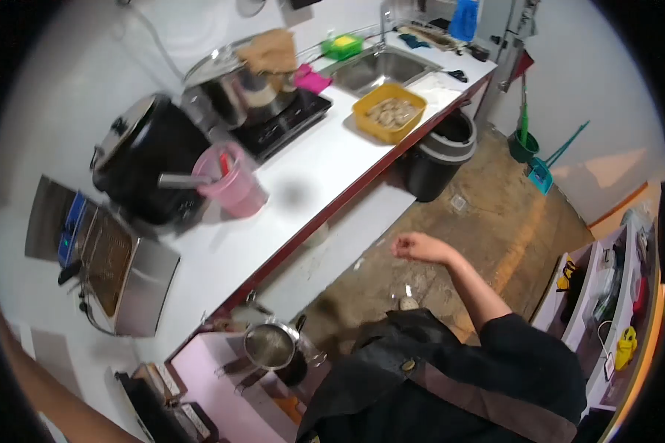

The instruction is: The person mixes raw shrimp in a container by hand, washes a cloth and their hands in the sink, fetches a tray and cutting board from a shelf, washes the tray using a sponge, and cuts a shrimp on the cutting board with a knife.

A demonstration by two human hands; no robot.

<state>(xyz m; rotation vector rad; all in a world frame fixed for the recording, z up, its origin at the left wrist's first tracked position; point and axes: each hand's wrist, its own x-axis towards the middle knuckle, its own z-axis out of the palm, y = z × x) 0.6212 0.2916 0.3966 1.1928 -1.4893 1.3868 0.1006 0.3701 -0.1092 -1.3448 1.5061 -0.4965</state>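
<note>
We see our right hand [419,248] up over the brown floor [451,221], out in front of our black apron [391,354]. Its fingers look a bit curled, and we can't make out if their tips touch. Our left hand is out of sight, so we can't say how its fingers are.

In our view, the black bin [425,177] is the thing nearest to the right hand. It stands on the floor at the edge of the white counter [325,155], and the hand is apart from it. Up on the counter, above the bin, a yellow tub [369,125] holds lots of pale bits [393,113]. The metal sink [380,70] is just behind the tub. A pink jug [238,196] stands near a big black cooker [151,159], and something red pokes up in the jug. Further along, a shiny pot [229,103] sits on a black hot plate [299,122]. A round strainer [270,345] is low down, below the counter.
</note>
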